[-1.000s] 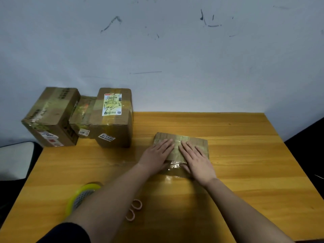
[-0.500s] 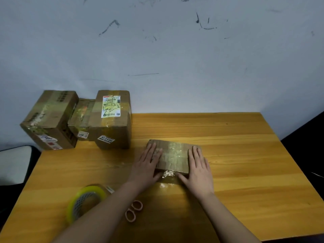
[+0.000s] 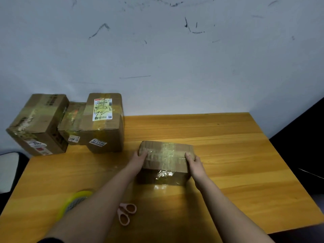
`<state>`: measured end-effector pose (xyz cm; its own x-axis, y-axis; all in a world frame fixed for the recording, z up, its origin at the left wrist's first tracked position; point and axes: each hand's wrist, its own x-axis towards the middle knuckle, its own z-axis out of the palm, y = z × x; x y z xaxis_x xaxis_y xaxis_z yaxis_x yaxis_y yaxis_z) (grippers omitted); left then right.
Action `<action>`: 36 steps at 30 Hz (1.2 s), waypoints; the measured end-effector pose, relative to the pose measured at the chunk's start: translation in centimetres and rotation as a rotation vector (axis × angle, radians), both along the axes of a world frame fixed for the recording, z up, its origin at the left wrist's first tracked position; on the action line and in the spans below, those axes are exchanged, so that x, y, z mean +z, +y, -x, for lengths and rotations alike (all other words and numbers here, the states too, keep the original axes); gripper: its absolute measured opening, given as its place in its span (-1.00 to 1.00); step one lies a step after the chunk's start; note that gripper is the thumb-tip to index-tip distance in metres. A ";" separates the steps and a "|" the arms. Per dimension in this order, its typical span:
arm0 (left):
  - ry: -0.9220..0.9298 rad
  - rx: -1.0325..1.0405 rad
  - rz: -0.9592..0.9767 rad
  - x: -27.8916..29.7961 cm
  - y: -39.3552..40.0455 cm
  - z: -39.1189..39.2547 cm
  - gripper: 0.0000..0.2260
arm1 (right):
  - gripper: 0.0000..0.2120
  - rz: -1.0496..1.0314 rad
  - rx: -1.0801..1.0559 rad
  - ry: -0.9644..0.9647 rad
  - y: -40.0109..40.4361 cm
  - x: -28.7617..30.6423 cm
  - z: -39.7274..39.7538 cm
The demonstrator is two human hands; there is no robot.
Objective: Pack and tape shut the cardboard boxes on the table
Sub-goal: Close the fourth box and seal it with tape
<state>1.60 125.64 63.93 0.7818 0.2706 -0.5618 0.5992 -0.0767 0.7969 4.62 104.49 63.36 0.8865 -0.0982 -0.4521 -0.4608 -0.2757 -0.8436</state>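
Head view: a person grips a low brown cardboard box [image 3: 166,158] at mid-table, its top already crossed with clear tape.

Sealing looks nearly finished on this box: shiny tape runs over the top and down the near side, where a crumpled end shows. Three taped brown cardboard boxes [image 3: 73,123] stand together at the far left of the orange wooden table [image 3: 236,155], so most of the job appears done. The left hand [image 3: 139,157] curls its fingers over the box's left end and the right hand [image 3: 194,159] curls over the right end, both clasping it firmly. Near left lie a yellow-green tape roll [image 3: 73,202] and pink-handled scissors [image 3: 126,213], untouched.
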 end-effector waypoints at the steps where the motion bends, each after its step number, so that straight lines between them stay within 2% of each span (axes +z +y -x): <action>1: 0.023 -0.001 0.064 -0.1 -0.1 0.2 -0.46 | -0.53 -0.025 -0.005 0.016 0.0 -0.2 0.0; 6: 0.012 0.077 0.127 -1.0 -0.3 0.4 -0.50 | -0.60 -0.132 -0.050 0.020 0.1 -0.5 0.3; 10: 0.078 0.055 0.161 -1.4 0.3 0.1 -0.47 | -0.63 -0.265 0.014 0.178 -0.5 0.1 0.3; 13: 0.104 0.008 0.134 -1.3 0.5 -0.1 -0.46 | -0.58 -0.220 0.076 0.217 -1.0 0.4 -0.1; 15: 0.091 -0.027 0.016 -1.2 0.2 0.0 -0.49 | -0.57 -0.002 0.140 0.169 -0.7 0.5 0.3; 17: -0.006 -0.048 -0.225 -1.2 -0.1 0.3 -0.56 | -0.45 0.277 0.184 0.101 -0.8 0.0 1.0; 19: -0.147 -0.071 -0.494 -0.9 -0.6 0.7 -0.56 | -0.31 0.419 0.172 0.040 -0.6 0.2 1.8; 20: -0.219 -0.110 -0.630 -0.5 -1.0 0.9 -0.54 | -0.28 0.533 0.172 -0.049 -0.4 0.8 2.0; 22: -0.311 -0.262 -0.871 0.2 -1.9 0.6 -0.49 | -0.36 0.767 0.217 -0.294 0.3 1.7 1.5; 24: -0.355 -0.440 -1.027 0.9 -3.2 -0.5 -0.49 | -0.54 0.867 0.338 -0.492 1.6 2.3 0.0; 26: -0.351 -0.568 -1.085 0.9 -3.9 -2.3 -0.52 | -0.64 0.924 0.492 -0.545 3.2 2.3 -1.9; 28: -0.289 -0.628 -1.078 0.7 -4.4 -4.6 -0.56 | -0.68 0.973 0.572 -0.521 4.6 1.9 -3.4; 31: -0.190 -0.658 -1.148 0.0 -4.8 -6.2 -0.63 | -0.66 0.979 0.573 -0.478 5.7 1.0 -3.9; 34: -0.319 -0.565 -1.256 -1.5 -4.7 -5.5 -0.61 | -0.64 1.029 0.551 -0.544 6.0 -0.5 -3.7; 36: -0.365 -0.530 -1.271 -1.8 -4.6 -5.3 -0.57 | -0.81 1.024 0.539 -0.540 6.2 -0.7 -3.5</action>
<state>6.88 121.08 62.16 0.9940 0.0642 0.0888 0.0535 -0.9916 0.1181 8.16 110.68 62.65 0.9694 0.2414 0.0453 0.2456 -0.9525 -0.1799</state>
